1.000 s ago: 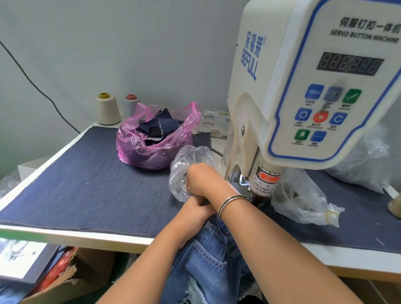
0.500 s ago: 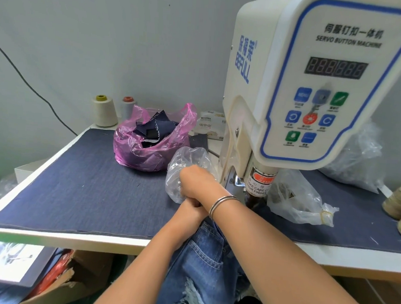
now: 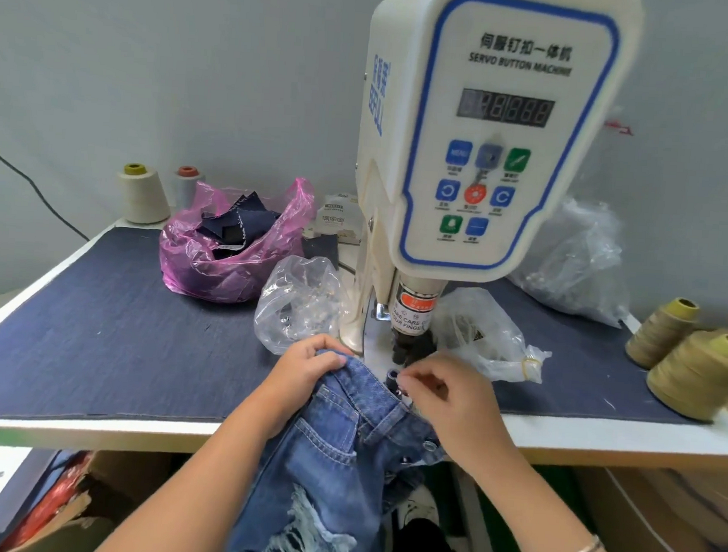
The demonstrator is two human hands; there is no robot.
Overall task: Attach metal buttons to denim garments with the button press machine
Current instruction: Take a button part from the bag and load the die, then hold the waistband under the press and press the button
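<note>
Station: a white servo button machine [image 3: 485, 124] stands on a table [image 3: 600, 439] covered with a dark denim mat [image 3: 105, 322]. A pair of ripped blue denim shorts [image 3: 333, 437] hangs over the front edge of the table, with the waistband brought up to the machine's lower die [image 3: 392, 377], directly below the black press head [image 3: 409, 343]. The left hand [image 3: 304, 370] grips the waistband edge, fingers curled over the fabric. The right hand [image 3: 444, 393] rests on the waistband just right of the die, thumb and forefinger pinched together beside it; whether they hold a button part or only the cloth cannot be told, as the item is too small to make out. One metal button [image 3: 429, 444] shows on the fly lower down, near the right wrist, so at least one fastening on this garment appears done. In my judgement the step in hand is positioning for a further button: the fabric is not yet lying flat over the die and the press head stands raised clear of it. Left to do: seat the cloth, clear the fingers, fire the press. Supply noted: a clear bag of metal parts [image 3: 304, 306] left of the machine, another clear bag [image 3: 483, 331] to its right. A pink bag of denim scraps [image 3: 230, 249] sits behind.
</note>
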